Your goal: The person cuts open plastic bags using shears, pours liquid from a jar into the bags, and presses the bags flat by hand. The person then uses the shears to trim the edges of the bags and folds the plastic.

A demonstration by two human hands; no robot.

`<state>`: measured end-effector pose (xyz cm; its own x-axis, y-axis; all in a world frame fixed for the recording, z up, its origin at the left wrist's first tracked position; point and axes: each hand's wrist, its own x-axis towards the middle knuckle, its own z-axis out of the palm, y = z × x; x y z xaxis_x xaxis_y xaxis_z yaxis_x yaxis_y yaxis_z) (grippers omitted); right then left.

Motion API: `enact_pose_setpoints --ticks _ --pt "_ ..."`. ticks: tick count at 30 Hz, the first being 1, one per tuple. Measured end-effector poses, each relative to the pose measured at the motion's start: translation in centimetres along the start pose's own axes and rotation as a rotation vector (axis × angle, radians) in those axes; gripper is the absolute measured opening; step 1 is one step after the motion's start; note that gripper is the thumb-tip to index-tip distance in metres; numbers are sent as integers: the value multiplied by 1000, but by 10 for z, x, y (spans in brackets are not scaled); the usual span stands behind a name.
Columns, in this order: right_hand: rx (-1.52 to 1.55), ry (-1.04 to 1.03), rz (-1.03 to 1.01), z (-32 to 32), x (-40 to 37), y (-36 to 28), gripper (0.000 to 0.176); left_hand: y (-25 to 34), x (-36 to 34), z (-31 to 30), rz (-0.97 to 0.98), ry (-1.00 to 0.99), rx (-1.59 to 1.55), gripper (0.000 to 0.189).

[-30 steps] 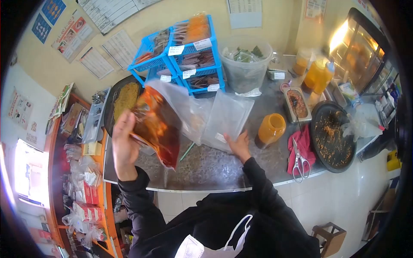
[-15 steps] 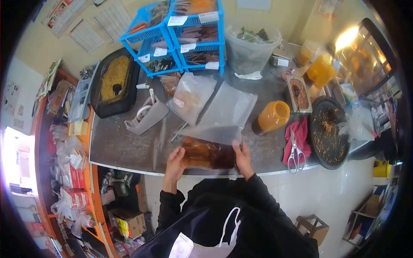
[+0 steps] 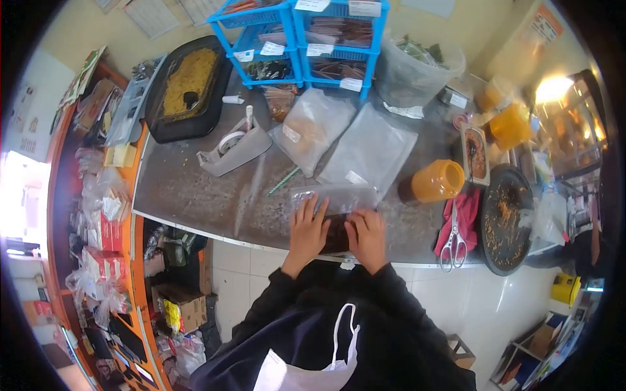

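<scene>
A clear plastic bag with dark brown contents point(image 3: 336, 236) lies at the table's front edge, its clear upper part spread toward the back. My left hand point(image 3: 309, 231) lies on the bag's left side with fingers spread. On the right side, my right hand point(image 3: 366, 236) presses on the bag with bent fingers; whether it grips the plastic is unclear. Behind the bag lie empty clear bags point(image 3: 370, 146) and a whitish filled bag point(image 3: 312, 127). A green striped stick point(image 3: 283, 182) is to the left.
A tape dispenser point(image 3: 236, 148) and black tray of yellow food point(image 3: 186, 88) are at left. Blue baskets point(image 3: 303, 49) and a clear bucket point(image 3: 415, 77) stand behind. At right are an orange jar point(image 3: 435, 182), scissors point(image 3: 454, 244) on a red cloth, and a black pan point(image 3: 507, 221).
The brown-filled bag has gone from being held up between both hands to lying on the table. My left hand has opened and flattened onto it. The view has shifted.
</scene>
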<state>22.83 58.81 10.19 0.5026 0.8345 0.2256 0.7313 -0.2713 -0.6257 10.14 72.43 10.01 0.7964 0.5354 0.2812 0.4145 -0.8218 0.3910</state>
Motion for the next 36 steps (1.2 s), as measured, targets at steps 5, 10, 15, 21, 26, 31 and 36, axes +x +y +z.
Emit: enact_pose_setpoints --ticks 5,10,15,21,26,31,36 --pt "-319 -49 -29 19 36 25 63 -11 21 23 -21 -57 60 60" --pt "-221 -22 -69 12 36 18 62 10 19 19 -98 -182 -10 62" --pt "-247 -97 -9 11 35 11 61 -2 11 26 -67 -24 -106 61" --pt "-380 -89 -47 24 47 18 62 -6 5 42 -39 -3 -61 60" --pt "-431 -13 -120 30 27 30 62 2 -4 29 -15 36 -39 61" --pt "-430 -91 -179 26 29 14 65 1 -4 36 -10 16 -85 60" --pt "-385 -202 -102 32 43 17 69 -2 9 49 -60 -40 13 59"
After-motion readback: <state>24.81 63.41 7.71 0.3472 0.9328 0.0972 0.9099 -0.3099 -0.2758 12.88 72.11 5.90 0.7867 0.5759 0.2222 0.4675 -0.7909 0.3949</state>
